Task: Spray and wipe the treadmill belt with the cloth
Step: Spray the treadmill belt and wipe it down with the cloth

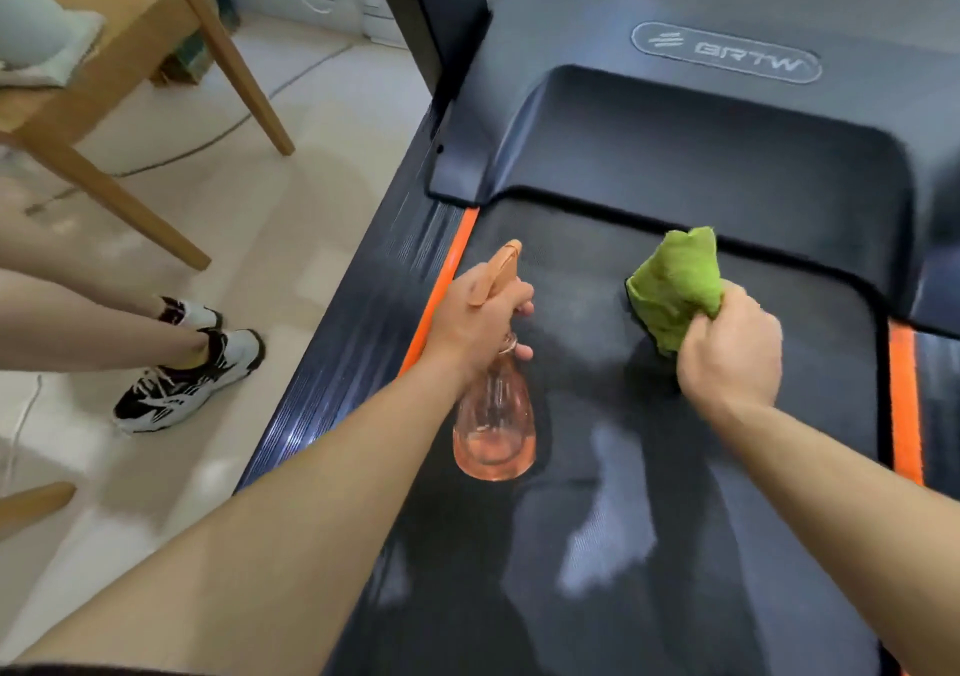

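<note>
The black treadmill belt [613, 545] runs from the bottom of the view up to the motor cover, with pale damp-looking patches near its middle. My left hand [478, 322] grips the neck of a clear orange spray bottle [493, 415], its nozzle pointing forward over the left part of the belt. My right hand [732, 348] holds a bunched green cloth [675, 280] against the belt near the front, just below the motor cover.
The dark motor cover [701, 119] with a logo lies ahead, and orange strips [904, 405] edge the belt. The treadmill's upright post [426, 15] rises at the top. On the tiled floor to the left stand another person's legs and sneakers [192, 369] and a wooden table [130, 67].
</note>
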Demonstrator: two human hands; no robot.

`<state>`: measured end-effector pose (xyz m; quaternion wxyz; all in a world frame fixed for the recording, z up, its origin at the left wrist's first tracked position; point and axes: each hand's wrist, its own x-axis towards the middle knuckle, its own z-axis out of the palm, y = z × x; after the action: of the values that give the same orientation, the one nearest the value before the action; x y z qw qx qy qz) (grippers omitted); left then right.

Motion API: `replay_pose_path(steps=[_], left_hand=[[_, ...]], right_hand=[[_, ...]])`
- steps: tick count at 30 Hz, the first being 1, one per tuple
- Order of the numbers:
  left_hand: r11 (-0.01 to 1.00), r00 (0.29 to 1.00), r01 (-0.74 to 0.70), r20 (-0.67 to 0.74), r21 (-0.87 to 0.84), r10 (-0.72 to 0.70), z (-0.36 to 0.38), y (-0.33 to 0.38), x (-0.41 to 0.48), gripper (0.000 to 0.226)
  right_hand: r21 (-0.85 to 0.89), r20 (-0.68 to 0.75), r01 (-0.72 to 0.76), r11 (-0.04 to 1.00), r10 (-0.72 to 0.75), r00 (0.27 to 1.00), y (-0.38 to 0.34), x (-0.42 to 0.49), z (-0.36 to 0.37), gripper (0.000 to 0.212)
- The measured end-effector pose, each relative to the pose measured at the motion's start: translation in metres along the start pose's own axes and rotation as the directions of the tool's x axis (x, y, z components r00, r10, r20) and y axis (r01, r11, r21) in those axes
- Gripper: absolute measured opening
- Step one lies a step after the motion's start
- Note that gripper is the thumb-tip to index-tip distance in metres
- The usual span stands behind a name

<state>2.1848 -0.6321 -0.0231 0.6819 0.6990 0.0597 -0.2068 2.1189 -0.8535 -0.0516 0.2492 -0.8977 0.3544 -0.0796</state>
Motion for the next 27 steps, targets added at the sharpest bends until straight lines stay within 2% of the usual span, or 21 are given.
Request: replay_pose_path(steps=[2,4,6,8,11,14,19,27], left_hand=[[0.999,1.0,-0.006,-0.019,0.032,0.007,0.0,-0.003,0.027,0.027],[0.997,0.999,-0.017,-0.03,0.081,0.019,-0.001,-0.006,0.046,0.019],[0.992,1.0,-0.014,-0.013,0.125,0.016,-0.002,-0.012,0.063,0.037],[0.994,1.0,0.0,-0.009,0.114,0.001,-0.005,-0.016,0.076,0.045],[0.99,0.996,0.077,-0.059,0.117,-0.071,-0.008,-0.017,0.088,0.039],[0.972,0.986,0.164,-0.056,0.166,-0.157,-0.007,-0.018,0.095,0.039],[0.887,0.964,0.258,-0.048,0.384,-0.26,-0.007,-0.015,0.098,0.033],[0.806,0.948,0.317,-0.134,0.501,-0.289,-0.007,-0.016,0.092,0.02]], right_hand=[[-0.083,0.002,0.121,0.989,-0.121,0.993,0.009,0.017,0.02,0.038],[-0.203,0.158,0.28,0.938,-0.251,0.955,0.023,0.023,0.045,0.042],[-0.321,0.27,0.393,0.862,-0.314,0.91,0.035,0.021,0.074,0.049],[-0.34,0.255,0.411,0.846,-0.338,0.906,0.041,0.017,0.093,0.062],[-0.336,0.185,0.411,0.847,-0.369,0.911,0.047,0.016,0.111,0.074],[-0.387,0.221,0.417,0.822,-0.356,0.908,0.048,0.018,0.115,0.084],[-0.398,0.222,0.417,0.817,-0.356,0.908,0.048,0.019,0.116,0.082],[-0.386,0.147,0.433,0.814,-0.41,0.9,0.052,0.019,0.118,0.079]])
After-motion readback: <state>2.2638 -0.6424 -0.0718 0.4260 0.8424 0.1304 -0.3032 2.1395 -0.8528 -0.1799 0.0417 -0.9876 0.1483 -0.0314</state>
